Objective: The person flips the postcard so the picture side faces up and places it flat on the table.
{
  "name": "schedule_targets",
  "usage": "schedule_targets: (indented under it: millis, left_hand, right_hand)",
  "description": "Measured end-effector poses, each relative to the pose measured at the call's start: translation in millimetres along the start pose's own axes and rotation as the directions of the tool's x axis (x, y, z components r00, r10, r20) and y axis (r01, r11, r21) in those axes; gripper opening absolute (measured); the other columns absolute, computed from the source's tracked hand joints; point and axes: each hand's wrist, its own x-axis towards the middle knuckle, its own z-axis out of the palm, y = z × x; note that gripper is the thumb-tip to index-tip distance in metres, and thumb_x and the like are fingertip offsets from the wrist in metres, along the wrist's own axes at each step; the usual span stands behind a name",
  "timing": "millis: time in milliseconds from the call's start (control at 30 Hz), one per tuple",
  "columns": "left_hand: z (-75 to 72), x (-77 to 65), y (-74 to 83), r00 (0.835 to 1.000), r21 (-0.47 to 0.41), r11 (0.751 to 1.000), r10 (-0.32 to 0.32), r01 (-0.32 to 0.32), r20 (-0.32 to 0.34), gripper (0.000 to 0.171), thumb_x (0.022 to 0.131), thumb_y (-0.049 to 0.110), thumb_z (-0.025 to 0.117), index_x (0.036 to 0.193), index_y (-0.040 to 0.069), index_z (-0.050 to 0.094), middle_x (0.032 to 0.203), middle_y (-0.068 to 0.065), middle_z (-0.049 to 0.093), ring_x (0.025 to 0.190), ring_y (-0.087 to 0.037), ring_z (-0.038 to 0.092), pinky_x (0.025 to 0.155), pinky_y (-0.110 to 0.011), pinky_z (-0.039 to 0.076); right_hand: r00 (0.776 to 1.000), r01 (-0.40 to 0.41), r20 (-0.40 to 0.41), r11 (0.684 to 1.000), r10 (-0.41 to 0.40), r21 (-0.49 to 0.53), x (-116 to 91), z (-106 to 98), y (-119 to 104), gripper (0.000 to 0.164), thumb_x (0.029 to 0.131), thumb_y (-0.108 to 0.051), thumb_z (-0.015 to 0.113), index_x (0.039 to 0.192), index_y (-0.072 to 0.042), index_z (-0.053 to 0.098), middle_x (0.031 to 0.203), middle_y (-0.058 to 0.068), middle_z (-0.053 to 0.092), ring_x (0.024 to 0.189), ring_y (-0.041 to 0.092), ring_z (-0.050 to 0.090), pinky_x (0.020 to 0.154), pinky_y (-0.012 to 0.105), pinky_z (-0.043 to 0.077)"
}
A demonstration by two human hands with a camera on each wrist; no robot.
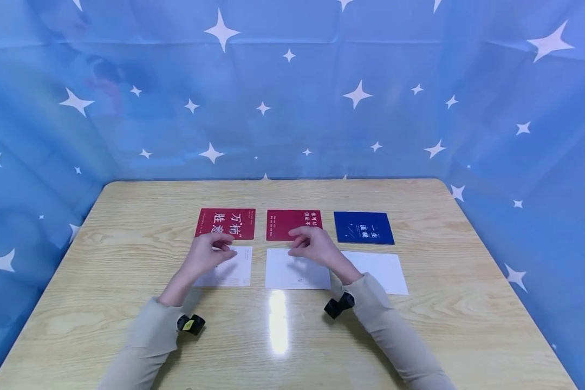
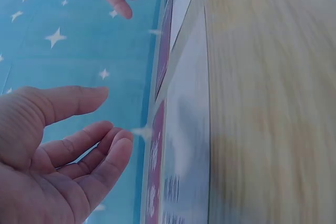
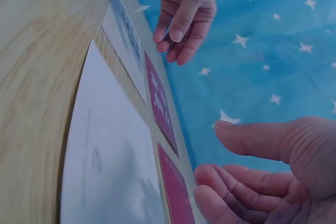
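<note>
My left hand (image 1: 210, 253) hovers over the left white card (image 1: 241, 271), its fingers loosely bent and a gap between thumb and fingertips. Behind that card lies a red card (image 1: 246, 222) with white characters, partly covered by the hand in the head view. The right hand (image 1: 317, 248) is held above the middle white card (image 1: 283, 273) and overlaps the second red card (image 1: 285, 225). In the right wrist view its thumb and fingers (image 3: 210, 203) stand apart with nothing between them. The left wrist view likewise shows the left thumb and fingers (image 2: 113, 166) holding nothing.
At the right of the back row lies a dark blue card (image 1: 363, 227) with white characters. A third white card (image 1: 382, 271) lies in front of it, partly behind the right wrist. All rest on a wooden table (image 1: 102, 260), with a blue star-patterned curtain (image 1: 292, 135) behind.
</note>
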Motion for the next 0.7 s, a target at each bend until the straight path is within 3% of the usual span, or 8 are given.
schedule_targets:
  millis: [267, 533, 700]
  left_hand:
    - [27.7, 13.2, 10.7, 0.997, -0.044, 0.998, 0.045, -0.042, 0.064, 0.033, 0.074, -0.001, 0.072, 0.105, -0.01, 0.064, 0.093, -0.019, 0.066, 0.082, -0.027, 0.063, 0.073, -0.034, 0.053]
    - [50.9, 22.0, 21.0, 0.993, -0.055, 0.998, 0.023, -0.017, 0.116, 0.041, 0.07, -0.004, 0.075, 0.107, -0.013, 0.061, 0.092, -0.019, 0.064, 0.083, -0.028, 0.061, 0.076, -0.034, 0.053]
    - [58.7, 25.8, 24.1, 0.988, -0.013, 1.0, -0.001, 0.003, 0.154, 0.043, 0.067, -0.003, 0.076, 0.107, -0.012, 0.061, 0.092, -0.017, 0.062, 0.083, -0.027, 0.058, 0.076, -0.033, 0.052]
  right_hand:
    - [1.0, -0.013, -0.025, 1.0, 0.013, 0.004, -12.5, -15.8, 16.6, 0.041, 0.077, -0.002, 0.074, 0.116, 0.007, 0.06, 0.093, 0.017, 0.064, 0.084, 0.024, 0.06, 0.075, 0.031, 0.051]
    - [0.998, -0.002, -0.057, 1.0, 0.001, -0.014, -25.4, -22.5, 31.7, 0.043, 0.075, 0.001, 0.075, 0.116, 0.006, 0.06, 0.1, 0.019, 0.063, 0.089, 0.028, 0.06, 0.08, 0.037, 0.052]
    - [0.996, -0.042, -0.079, 0.998, 0.039, -0.036, -33.7, -25.0, 38.8, 0.044, 0.075, 0.0, 0.076, 0.115, 0.004, 0.061, 0.101, 0.017, 0.061, 0.093, 0.029, 0.058, 0.082, 0.039, 0.052]
